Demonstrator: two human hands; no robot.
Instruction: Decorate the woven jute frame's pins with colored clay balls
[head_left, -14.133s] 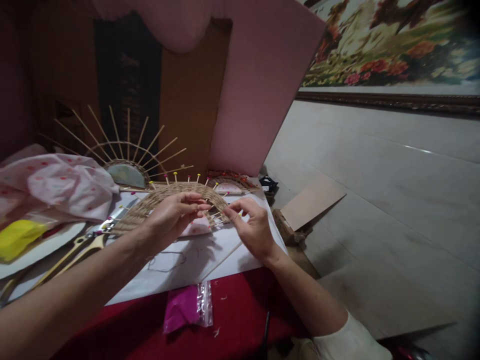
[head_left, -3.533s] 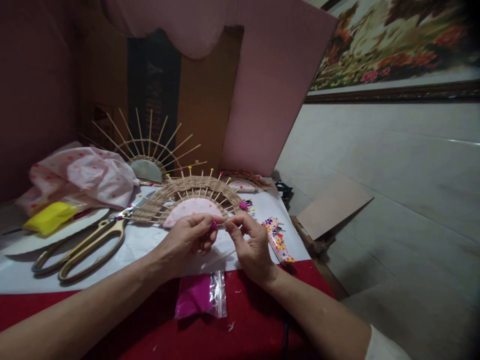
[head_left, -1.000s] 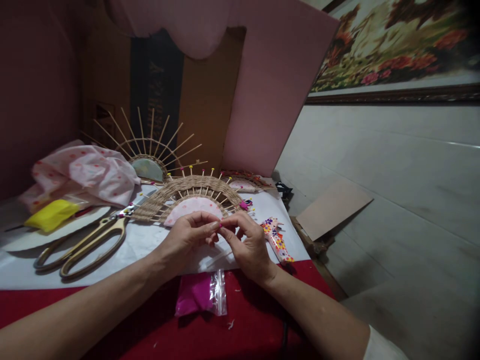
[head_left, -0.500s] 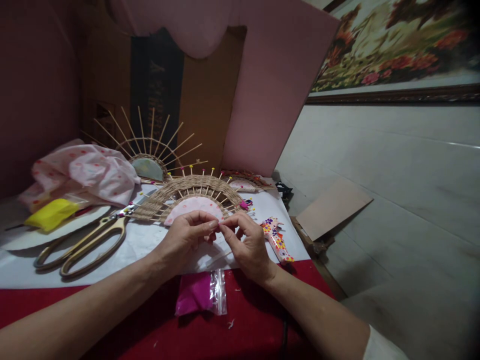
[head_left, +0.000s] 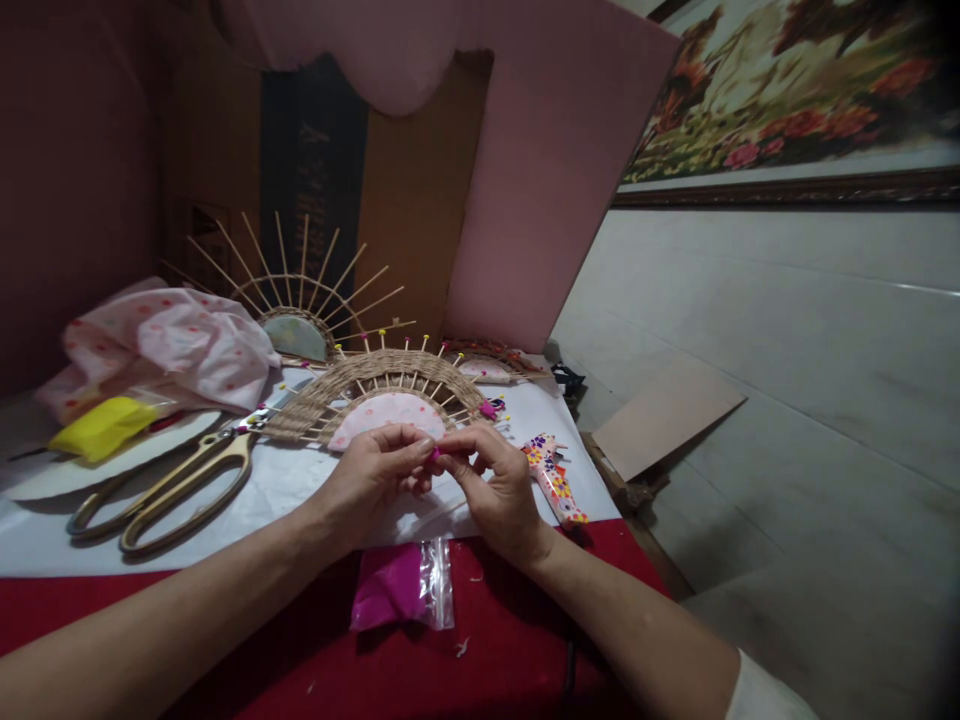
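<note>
My left hand [head_left: 371, 478] and my right hand [head_left: 491, 485] meet fingertip to fingertip just in front of a woven half-round fan piece [head_left: 379, 392]. Both pinch a tiny magenta bit [head_left: 434, 455] between thumb and fingers. The fan piece has a pink spotted cloth centre [head_left: 386, 412], straw-coloured weaving and thin sticks tipped with coloured beads. It lies flat on a white sheet [head_left: 262, 490]. A small clear bag of magenta material [head_left: 397, 588] rests on the red cloth [head_left: 480, 650] below my hands.
Large gold scissors [head_left: 161, 488] lie to the left. A flowered glue gun [head_left: 553, 480] sits right of my right hand. Further back are a second stick frame [head_left: 292, 300], pink spotted cloth [head_left: 172, 345], a yellow object [head_left: 101, 430], a pink board [head_left: 540, 170] and floor cardboard [head_left: 667, 405].
My fingertips have closed in slightly on the magenta bit over the last second. Compared with 14 seconds ago, the hands have moved off the weaving toward me.
</note>
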